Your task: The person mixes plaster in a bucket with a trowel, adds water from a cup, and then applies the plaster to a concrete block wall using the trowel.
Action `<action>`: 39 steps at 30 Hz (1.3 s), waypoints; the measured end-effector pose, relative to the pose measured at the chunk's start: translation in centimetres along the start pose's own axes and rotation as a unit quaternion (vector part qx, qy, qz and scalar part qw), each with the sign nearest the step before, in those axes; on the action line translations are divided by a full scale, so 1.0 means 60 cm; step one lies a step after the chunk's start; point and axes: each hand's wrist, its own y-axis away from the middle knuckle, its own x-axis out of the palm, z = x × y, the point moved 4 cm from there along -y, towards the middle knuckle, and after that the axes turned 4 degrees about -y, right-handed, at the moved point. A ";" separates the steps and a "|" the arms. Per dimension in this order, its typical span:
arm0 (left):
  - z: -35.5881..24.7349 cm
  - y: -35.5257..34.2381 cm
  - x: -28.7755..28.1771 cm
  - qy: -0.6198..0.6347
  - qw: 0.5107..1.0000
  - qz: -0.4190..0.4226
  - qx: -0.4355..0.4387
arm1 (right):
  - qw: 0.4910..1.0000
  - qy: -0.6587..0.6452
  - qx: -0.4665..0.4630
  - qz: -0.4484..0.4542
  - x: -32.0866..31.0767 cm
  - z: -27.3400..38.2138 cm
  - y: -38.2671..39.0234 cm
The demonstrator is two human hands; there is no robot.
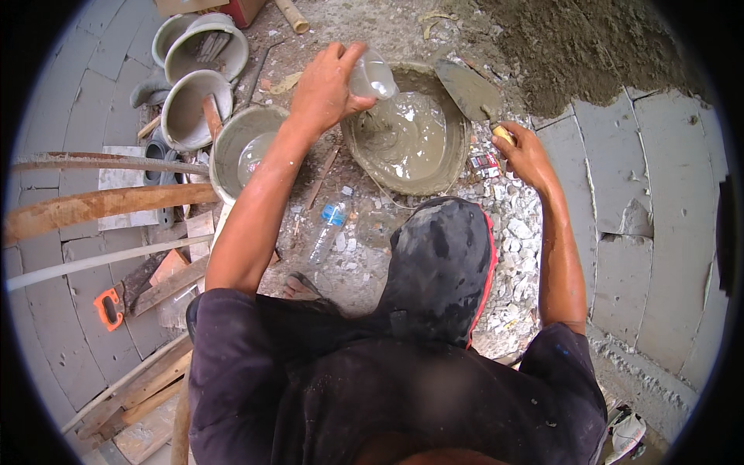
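mortar bucket (409,186): just past 12 o'clock, wet grey mix (426,132) inside | clear cup (374,77): tipped at bucket's 11 o'clock, gripped by left hand (325,87) | trowel (465,87): blade at 2 o'clock, handle in right hand (529,156) | plastic bottle (328,223): 7 o'clock

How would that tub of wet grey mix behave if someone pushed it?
The tub would probably feel heavy, given the thick grey mix pooled inside. That mix looks runny enough that it might slosh. The broken chips beside it could make it drag.
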 end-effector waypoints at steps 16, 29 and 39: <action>-0.006 0.008 0.023 0.043 0.999 0.014 -0.008 | 0.758 0.613 -0.219 0.048 0.085 0.205 -0.149; 0.017 -0.003 0.028 0.203 0.977 -0.064 -0.021 | 0.719 0.617 -0.286 0.146 0.118 0.208 -0.062; -0.022 0.002 0.028 0.075 0.993 -0.027 0.090 | 0.720 0.651 -0.228 0.072 0.159 0.169 -0.167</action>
